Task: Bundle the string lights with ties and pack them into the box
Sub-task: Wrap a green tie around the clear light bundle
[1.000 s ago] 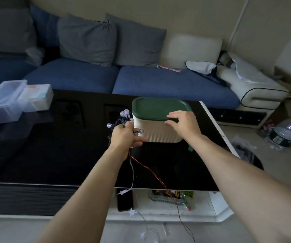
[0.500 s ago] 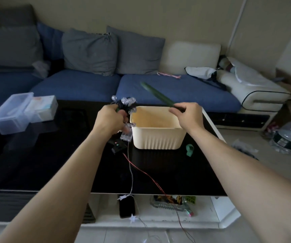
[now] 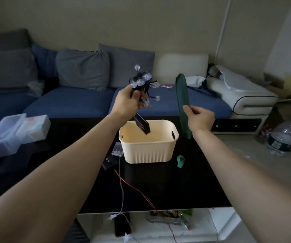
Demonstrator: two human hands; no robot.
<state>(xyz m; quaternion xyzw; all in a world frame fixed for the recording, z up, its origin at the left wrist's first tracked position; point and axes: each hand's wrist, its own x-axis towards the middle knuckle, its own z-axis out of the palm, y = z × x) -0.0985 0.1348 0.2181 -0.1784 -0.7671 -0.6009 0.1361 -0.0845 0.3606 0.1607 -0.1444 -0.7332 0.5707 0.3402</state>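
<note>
A cream ribbed box (image 3: pixel 148 151) stands open on the black table (image 3: pixel 176 186). My left hand (image 3: pixel 126 103) grips a bundle of string lights (image 3: pixel 144 83) with clear round bulbs on dark wire, held up above the box's far left corner. A black battery pack (image 3: pixel 143 125) hangs from the bundle over the box's opening. My right hand (image 3: pixel 200 118) holds the green lid (image 3: pixel 183 104) on edge, upright, to the right of the box. A green tie roll (image 3: pixel 180 161) lies by the box's front right corner.
A clear battery case (image 3: pixel 117 149) and a black controller (image 3: pixel 109 162) lie left of the box, with red and white wires (image 3: pixel 134 188) trailing over the front edge. Clear plastic containers (image 3: pixel 13 134) sit at the table's left. A blue sofa (image 3: pixel 71 100) stands behind; a water bottle (image 3: pixel 285 136) is on the right.
My right hand lifted the green lid off the box and tipped it upright. My left hand raised the light bundle from the box's left side to above it.
</note>
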